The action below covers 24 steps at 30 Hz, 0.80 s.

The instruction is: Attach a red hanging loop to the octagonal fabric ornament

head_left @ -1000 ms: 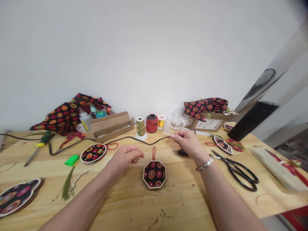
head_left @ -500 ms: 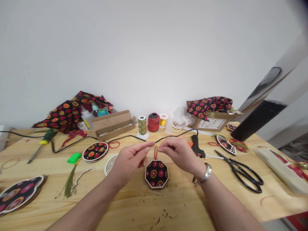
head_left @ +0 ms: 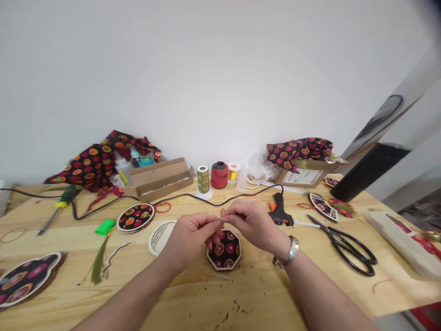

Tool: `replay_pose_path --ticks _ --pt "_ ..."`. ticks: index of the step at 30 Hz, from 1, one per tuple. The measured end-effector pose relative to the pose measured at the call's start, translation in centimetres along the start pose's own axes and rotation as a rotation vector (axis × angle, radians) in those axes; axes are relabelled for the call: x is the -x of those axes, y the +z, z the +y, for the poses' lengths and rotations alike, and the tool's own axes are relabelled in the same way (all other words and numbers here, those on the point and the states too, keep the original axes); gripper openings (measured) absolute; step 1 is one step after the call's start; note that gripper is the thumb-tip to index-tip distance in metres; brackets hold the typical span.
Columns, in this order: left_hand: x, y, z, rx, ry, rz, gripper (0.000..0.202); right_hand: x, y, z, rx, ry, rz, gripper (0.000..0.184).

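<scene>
An octagonal fabric pendant (head_left: 224, 252) with a pale wooden rim lies on the table in front of me. From its top rises a red cord loop (head_left: 223, 213), partly covered by my fingers. My left hand (head_left: 196, 234) pinches with thumb and forefinger at the loop's base, overlapping the pendant's upper left. My right hand (head_left: 250, 223), a silver bracelet (head_left: 292, 250) at its wrist, pinches at the same spot from the other side. The fingertips of both hands meet there. Whatever lies between them is too small to make out.
Long-handled scissors (head_left: 347, 246) and a black glue gun (head_left: 280, 210) lie to the right. Thread spools (head_left: 219, 175) stand along the wall. On the left are a round pendant (head_left: 136, 218), a green tassel (head_left: 99, 259) and a screwdriver (head_left: 58, 209). A pale openwork disc (head_left: 156, 241) rests beside my left hand.
My hands, apart on either side of the red cord loop before, have come together at its base. The left fingers, earlier pointing right, now pinch. The pendant stays in place.
</scene>
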<state>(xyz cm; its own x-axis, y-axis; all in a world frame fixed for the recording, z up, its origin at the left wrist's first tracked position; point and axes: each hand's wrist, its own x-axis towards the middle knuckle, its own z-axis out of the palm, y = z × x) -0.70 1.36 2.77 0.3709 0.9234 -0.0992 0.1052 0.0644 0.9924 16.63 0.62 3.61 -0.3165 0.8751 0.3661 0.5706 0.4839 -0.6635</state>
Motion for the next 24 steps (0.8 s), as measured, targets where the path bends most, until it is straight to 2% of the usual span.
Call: replay_pose_path --ticks 6,14,19,24 --pt "-0.1 -0.5 0.4 -0.033 0.007 0.046 0.023 -0.2 -1.0 1.3 0.058 0.010 0.022 0.012" --pt "-1.2 -1.9 -0.5 0.066 0.001 0.080 0.021 -0.2 -2.4 2.5 0.046 0.109 0.119 0.013" --pt "-1.2 -2.2 -0.3 0.171 -0.011 0.087 0.021 -0.2 -1.8 2.3 -0.052 0.174 0.141 0.014" --pt "-1.4 -2.3 -0.4 0.233 -0.032 0.122 0.016 -0.4 -0.4 2.0 -0.270 0.280 0.105 0.017"
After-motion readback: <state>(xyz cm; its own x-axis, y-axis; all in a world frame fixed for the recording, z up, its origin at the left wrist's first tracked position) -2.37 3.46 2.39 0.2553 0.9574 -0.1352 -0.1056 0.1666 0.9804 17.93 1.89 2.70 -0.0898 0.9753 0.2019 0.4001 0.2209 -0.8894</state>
